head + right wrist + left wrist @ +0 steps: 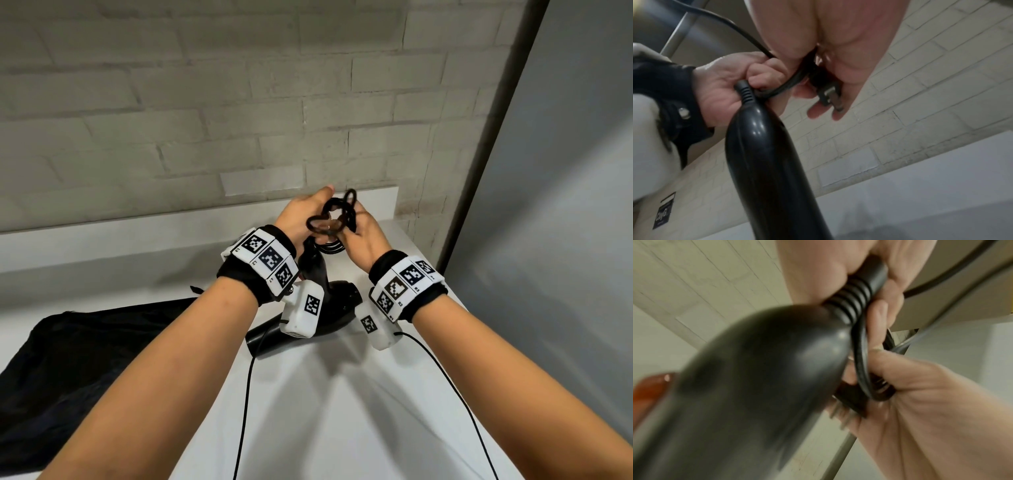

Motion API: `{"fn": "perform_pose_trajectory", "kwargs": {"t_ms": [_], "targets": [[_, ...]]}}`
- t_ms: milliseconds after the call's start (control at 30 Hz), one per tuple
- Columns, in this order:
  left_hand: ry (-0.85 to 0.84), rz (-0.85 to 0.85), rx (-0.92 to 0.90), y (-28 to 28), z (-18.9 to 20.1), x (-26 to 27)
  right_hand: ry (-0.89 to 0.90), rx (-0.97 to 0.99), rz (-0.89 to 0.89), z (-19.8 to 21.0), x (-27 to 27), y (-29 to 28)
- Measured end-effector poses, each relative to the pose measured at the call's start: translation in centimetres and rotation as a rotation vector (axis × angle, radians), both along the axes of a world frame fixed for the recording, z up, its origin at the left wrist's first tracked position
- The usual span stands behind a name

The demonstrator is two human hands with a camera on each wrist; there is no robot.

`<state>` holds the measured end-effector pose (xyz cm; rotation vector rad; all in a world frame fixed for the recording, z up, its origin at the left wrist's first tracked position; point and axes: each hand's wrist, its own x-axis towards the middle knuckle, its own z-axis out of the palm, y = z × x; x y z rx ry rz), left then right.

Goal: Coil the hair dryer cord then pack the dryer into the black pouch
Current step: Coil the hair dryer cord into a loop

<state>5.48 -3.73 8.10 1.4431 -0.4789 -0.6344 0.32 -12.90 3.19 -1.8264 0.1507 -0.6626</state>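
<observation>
Here the left hand curls its fingers round the looped thin black cord beside the ribbed strain relief; the right hand closes on the bundle and plug. The glossy black plastic hair dryer hangs below, above the white table; the limp black fabric pouch lies left.

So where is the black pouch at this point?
In the head view the black pouch lies flat on the white table at lower left, beside the hair dryer, outside the left forearm; neither hand touches it.
</observation>
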Motion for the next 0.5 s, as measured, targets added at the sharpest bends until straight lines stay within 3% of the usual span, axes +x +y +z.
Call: {"fn": "perform_pose_trajectory", "kwargs": {"t_ms": [167, 500], "targets": [[-0.019, 0.059, 0.064, 0.1, 0.0, 0.2, 0.219, -0.236, -0.005, -2.4, -1.7, -2.4], [0.069, -0.011, 0.041, 0.8, 0.3, 0.0, 1.004, -0.405, -0.165, -8.0, -3.6, -6.4]]}}
